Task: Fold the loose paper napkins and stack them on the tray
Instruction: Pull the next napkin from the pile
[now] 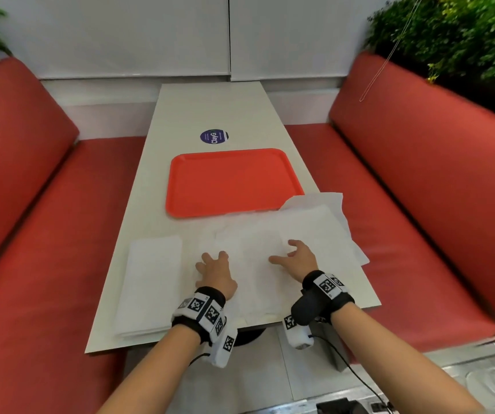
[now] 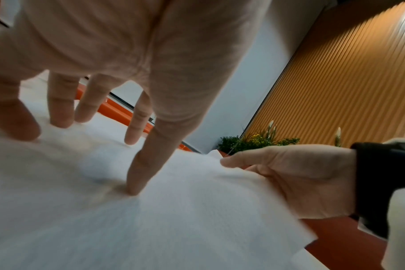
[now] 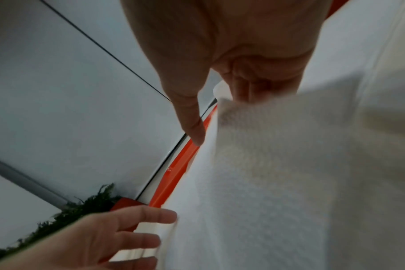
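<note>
Several loose white napkins (image 1: 306, 231) lie overlapping on the near right part of the table, just in front of the red tray (image 1: 234, 180), which holds nothing. A neat pile of folded napkins (image 1: 150, 279) sits at the near left. My left hand (image 1: 213, 265) presses spread, straight fingers (image 2: 136, 179) down on a loose napkin (image 2: 185, 210). To its right, my right hand (image 1: 294, 253) has its fingers curled round a raised napkin edge (image 3: 266, 127), thumb (image 3: 192, 124) stretched out. The tray's rim (image 2: 118, 113) shows just beyond the fingers.
Red padded benches (image 1: 46, 234) (image 1: 419, 204) run along both sides of the narrow table. A round blue sticker (image 1: 214, 136) lies behind the tray. Plants (image 1: 464, 40) stand at the far corners. A grey box with a cable (image 1: 332, 342) sits below the table's near edge.
</note>
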`<control>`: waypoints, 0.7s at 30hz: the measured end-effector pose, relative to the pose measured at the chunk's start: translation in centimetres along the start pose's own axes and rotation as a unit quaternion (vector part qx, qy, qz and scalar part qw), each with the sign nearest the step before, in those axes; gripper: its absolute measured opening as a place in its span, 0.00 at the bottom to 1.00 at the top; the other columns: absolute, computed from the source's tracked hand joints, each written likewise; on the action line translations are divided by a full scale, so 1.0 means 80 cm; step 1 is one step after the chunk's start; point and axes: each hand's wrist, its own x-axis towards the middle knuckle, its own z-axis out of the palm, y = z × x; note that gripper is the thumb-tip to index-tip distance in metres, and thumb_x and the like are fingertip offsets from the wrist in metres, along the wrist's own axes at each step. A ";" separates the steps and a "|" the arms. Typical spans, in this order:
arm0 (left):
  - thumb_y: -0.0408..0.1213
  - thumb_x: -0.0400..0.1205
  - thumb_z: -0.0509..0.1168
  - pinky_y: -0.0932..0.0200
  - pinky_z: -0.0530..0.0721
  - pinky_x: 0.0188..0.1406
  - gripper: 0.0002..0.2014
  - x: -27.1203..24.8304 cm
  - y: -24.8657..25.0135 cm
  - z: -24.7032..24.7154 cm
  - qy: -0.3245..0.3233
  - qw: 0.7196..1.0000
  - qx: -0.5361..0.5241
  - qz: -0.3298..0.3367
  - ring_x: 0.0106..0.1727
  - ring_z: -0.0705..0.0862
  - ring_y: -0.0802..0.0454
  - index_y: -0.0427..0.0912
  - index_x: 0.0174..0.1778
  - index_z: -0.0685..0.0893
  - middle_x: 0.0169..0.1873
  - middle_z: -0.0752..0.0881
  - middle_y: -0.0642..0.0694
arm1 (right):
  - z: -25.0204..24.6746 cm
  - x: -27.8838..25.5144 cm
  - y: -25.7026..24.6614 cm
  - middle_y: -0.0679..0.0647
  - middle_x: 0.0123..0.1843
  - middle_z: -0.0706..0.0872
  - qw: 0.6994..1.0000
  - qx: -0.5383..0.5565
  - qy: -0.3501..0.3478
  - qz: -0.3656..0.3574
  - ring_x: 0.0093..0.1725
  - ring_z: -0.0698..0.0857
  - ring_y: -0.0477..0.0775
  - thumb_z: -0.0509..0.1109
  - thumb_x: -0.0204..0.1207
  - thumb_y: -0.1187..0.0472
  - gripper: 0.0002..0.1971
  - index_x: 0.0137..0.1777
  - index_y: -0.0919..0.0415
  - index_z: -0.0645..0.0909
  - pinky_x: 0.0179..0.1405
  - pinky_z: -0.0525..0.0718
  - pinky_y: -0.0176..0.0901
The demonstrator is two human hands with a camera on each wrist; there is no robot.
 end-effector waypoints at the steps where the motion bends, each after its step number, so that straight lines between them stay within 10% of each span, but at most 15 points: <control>1: 0.27 0.76 0.66 0.43 0.79 0.57 0.28 0.000 -0.001 0.000 0.004 1.000 -0.006 -0.003 0.69 0.63 0.39 0.46 0.71 0.68 0.68 0.61 0.40 | 0.002 0.003 0.000 0.62 0.66 0.81 1.000 0.016 -0.001 0.005 0.65 0.81 0.60 0.81 0.69 0.56 0.35 0.74 0.64 0.72 0.65 0.79 0.47; 6: 0.31 0.72 0.72 0.48 0.77 0.61 0.31 -0.003 -0.017 -0.004 0.011 0.998 -0.059 0.007 0.69 0.63 0.41 0.45 0.70 0.68 0.67 0.63 0.40 | 0.002 -0.002 -0.012 0.57 0.45 0.91 0.994 -0.019 -0.048 -0.101 0.45 0.87 0.57 0.77 0.73 0.60 0.10 0.51 0.64 0.90 0.39 0.82 0.36; 16: 0.38 0.78 0.72 0.52 0.69 0.65 0.30 -0.011 -0.025 -0.033 0.186 0.946 -0.261 0.051 0.70 0.69 0.40 0.42 0.72 0.66 0.69 0.69 0.36 | -0.029 -0.028 -0.059 0.50 0.45 0.92 0.952 0.059 -0.084 -0.287 0.46 0.90 0.50 0.71 0.78 0.64 0.08 0.51 0.53 0.89 0.48 0.87 0.45; 21: 0.47 0.86 0.61 0.50 0.74 0.69 0.25 -0.006 -0.014 -0.042 0.136 0.887 -0.441 -0.001 0.64 0.79 0.40 0.42 0.75 0.65 0.60 0.80 0.39 | -0.037 -0.049 -0.091 0.58 0.52 0.92 0.926 0.166 -0.113 -0.320 0.50 0.90 0.55 0.71 0.79 0.65 0.09 0.58 0.64 0.87 0.52 0.88 0.48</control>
